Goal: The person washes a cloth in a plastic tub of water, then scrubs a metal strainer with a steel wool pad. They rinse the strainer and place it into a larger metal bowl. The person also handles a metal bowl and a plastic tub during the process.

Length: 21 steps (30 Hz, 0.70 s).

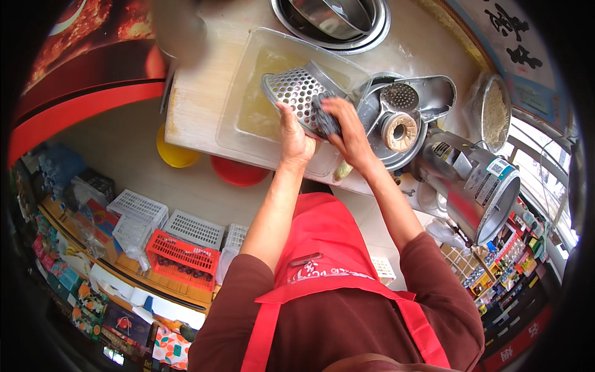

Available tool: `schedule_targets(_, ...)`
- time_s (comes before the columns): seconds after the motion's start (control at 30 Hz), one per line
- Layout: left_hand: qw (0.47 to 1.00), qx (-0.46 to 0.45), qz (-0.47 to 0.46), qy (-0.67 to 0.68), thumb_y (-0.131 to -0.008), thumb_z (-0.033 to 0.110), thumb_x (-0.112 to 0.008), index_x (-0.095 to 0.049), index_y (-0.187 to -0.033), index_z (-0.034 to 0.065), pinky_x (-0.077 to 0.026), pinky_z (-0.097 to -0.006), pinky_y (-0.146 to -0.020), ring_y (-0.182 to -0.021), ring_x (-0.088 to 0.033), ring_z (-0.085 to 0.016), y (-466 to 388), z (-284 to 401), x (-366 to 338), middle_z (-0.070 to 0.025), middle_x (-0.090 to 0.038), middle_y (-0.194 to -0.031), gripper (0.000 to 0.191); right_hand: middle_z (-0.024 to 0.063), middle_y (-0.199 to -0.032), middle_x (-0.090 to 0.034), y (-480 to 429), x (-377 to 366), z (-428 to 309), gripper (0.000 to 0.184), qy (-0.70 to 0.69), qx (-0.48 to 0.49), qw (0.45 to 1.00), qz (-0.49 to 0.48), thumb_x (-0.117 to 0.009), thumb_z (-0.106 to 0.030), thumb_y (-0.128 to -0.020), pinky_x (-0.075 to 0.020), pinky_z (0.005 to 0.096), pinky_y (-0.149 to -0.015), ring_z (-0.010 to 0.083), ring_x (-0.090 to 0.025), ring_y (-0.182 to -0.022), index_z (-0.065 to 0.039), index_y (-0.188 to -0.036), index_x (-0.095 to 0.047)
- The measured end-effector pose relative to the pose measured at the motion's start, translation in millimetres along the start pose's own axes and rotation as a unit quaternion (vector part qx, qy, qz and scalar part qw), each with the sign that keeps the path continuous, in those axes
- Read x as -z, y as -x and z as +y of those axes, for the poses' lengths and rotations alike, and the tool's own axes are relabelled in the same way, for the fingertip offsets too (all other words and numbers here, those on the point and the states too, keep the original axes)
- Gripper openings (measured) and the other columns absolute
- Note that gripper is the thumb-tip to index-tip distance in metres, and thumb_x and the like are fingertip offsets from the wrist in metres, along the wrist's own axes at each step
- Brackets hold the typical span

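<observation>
A curved, perforated metal screen (297, 88) is tilted over a clear plastic tub (228, 109) that holds cloudy yellowish water. My left hand (295, 137) grips the screen's near edge, thumb on its face. In my right hand (346, 125) is a dark grey scouring pad (327, 114), pressed against the right part of the screen. Just right of the tub stands a metal basin (404, 160) with a perforated skimmer (399, 97), a metal chute-like part (437, 97) and a ring-shaped part with a light brown coating (399, 132).
Nested steel bowls (381, 35) stand beyond the tub. A steel machine (469, 181) is at right, with a basket of pale material (495, 114) behind it. Below the table edge are yellow (176, 151) and red basins (239, 172). Plastic crates (183, 255) stand at lower left.
</observation>
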<state>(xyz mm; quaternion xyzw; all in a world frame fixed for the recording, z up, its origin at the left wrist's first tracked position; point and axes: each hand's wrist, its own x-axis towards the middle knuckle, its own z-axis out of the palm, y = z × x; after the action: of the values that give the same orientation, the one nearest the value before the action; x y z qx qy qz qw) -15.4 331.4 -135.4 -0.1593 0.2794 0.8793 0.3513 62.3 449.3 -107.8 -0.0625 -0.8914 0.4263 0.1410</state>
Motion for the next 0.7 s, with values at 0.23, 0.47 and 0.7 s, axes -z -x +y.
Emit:
schedule_targets(0.23, 0.995, 0.023, -0.032, -0.094, -0.093, 0.066, -0.044, -0.031, -0.148, 0.0092, -0.038, -0.04, -0.11, -0.131, -0.046, -0.021, 12, -21, 10, -0.0051, -0.046, -0.143, 0.081, 0.0231, -0.104, -0.062, -108, -30, 11, 0.027, 0.054, -0.069, 0.996, -0.032, -0.064, -0.014, -0.082, -0.0465, 0.048, -0.087, 0.042, -0.057, -0.101, 0.0, -0.103, -0.055)
schedule_targets(0.47, 0.986, 0.152, 0.014, 0.063, -0.083, 0.079, -0.047, -0.045, -0.139, 0.004, -0.045, -0.0461, -0.105, -0.124, -0.054, -0.03, -34, 37, 4, -0.014, -0.053, -0.138, 0.093, 0.0238, -0.112, -0.06, -84, -39, 8, 0.037, -0.009, -0.061, 0.997, -0.043, -0.065, -0.014, -0.078, -0.0456, 0.0479, -0.09, 0.0422, -0.056, -0.107, 0.0, -0.11, -0.056)
schedule_targets(0.7, 0.997, 0.065, 0.006, -0.032, -0.098, 0.062, -0.038, -0.045, -0.139, 0.0048, -0.043, -0.0436, -0.108, -0.125, -0.053, -0.025, -19, 17, 5, -0.0111, -0.055, -0.136, 0.071, 0.0213, -0.113, -0.059, -34, -23, -18, 0.045, 0.008, -0.011, 0.999, 0.04, -0.067, -0.006, -0.073, -0.0443, 0.045, -0.095, 0.0413, -0.054, -0.109, -0.001, -0.116, -0.056)
